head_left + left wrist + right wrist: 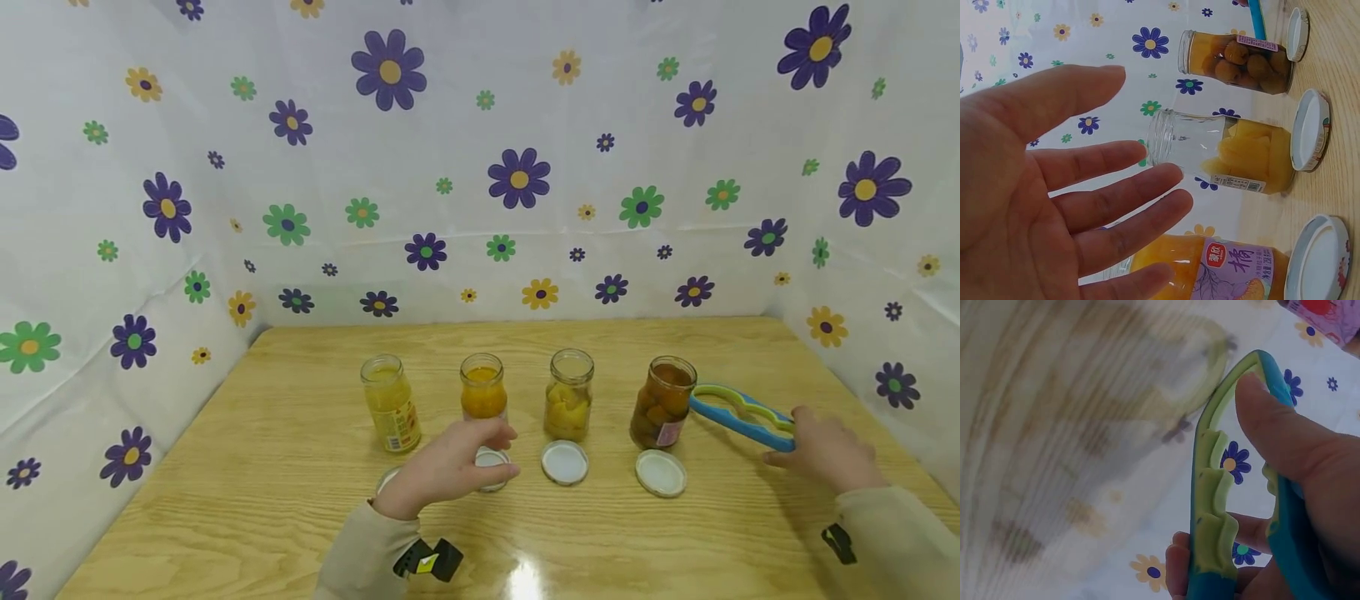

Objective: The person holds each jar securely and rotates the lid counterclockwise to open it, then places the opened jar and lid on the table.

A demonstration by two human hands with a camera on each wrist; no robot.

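In the head view my right hand point(832, 454) grips the end of a blue and green jar opener point(738, 423) at the right of the table. Its scalloped inner edge shows in the right wrist view, with my thumb and fingers about it. My left hand point(450, 467) hovers, fingers extended and holding nothing, before an open jar of orange fruit point(483, 387) and partly over its white lid point(491, 477). Beside that jar stand an open jar of yellow fruit pieces point(568, 404) and an open jar of dark round fruit point(660, 408).
A jar of pale yellow contents point(390, 408) stands open at the left, its lid point(387, 478) mostly behind my left hand. More lids lie before the other jars, one lid point(565, 462) near the middle and another lid point(661, 473) farther right. Flowered cloth point(450, 150) surrounds the wooden table point(285, 467).
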